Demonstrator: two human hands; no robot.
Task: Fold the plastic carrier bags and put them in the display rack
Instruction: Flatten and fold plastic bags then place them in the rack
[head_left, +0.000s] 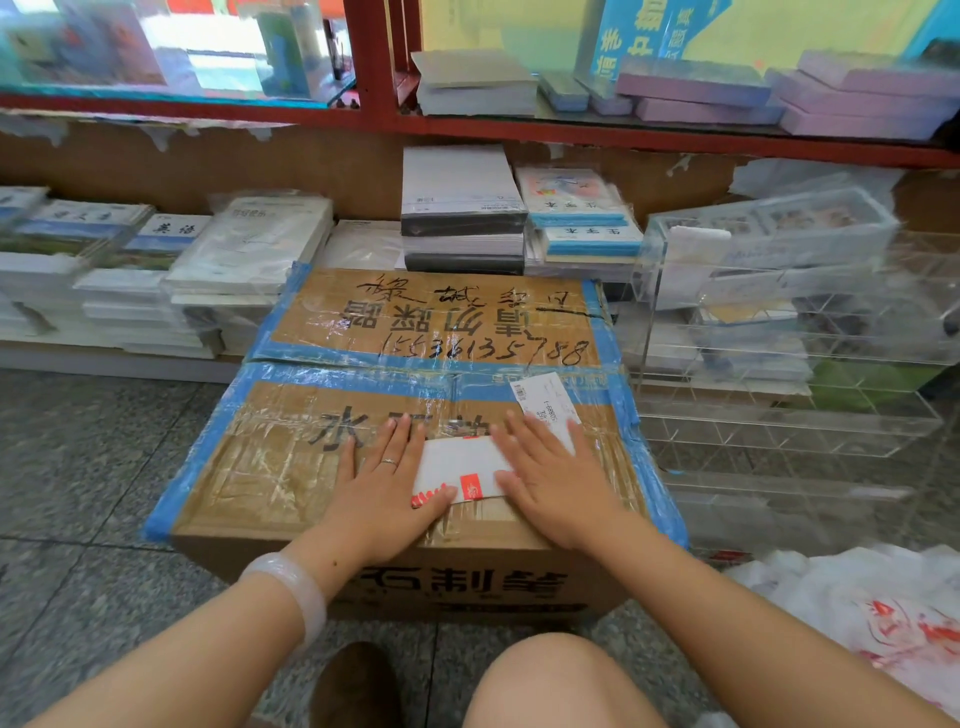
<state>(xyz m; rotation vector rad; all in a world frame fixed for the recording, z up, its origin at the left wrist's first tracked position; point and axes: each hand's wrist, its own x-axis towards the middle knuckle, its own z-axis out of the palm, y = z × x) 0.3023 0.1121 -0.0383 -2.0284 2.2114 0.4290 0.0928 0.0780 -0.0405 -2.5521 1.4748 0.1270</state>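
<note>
A big cardboard box sat on the speckled floor, taped shut with blue tape and clear tape, and it had black writing on its top. On the near part of the box top lay a folded bag, a small white flat pack with red marks along its near edge. The left hand lay flat on the left end of the bag with its fingers straight and spread, gripping nothing, and it wore a ring on one finger and a clear bangle on the wrist. The right hand lay flat on the right end of the bag, fingers straight too, just pressing down. A white label was stuck on the box just past the right fingertips. To the right of the box stood a clear plastic rack with many little square slots; the near slots looked bare, and the upper shelves held some flat packs that were too blurry to name. On the floor at the near right lay a loose heap of bags, white with red print. Behind the box, stacks of books and paper sat on a low shelf, some wrapped in clear plastic.
</note>
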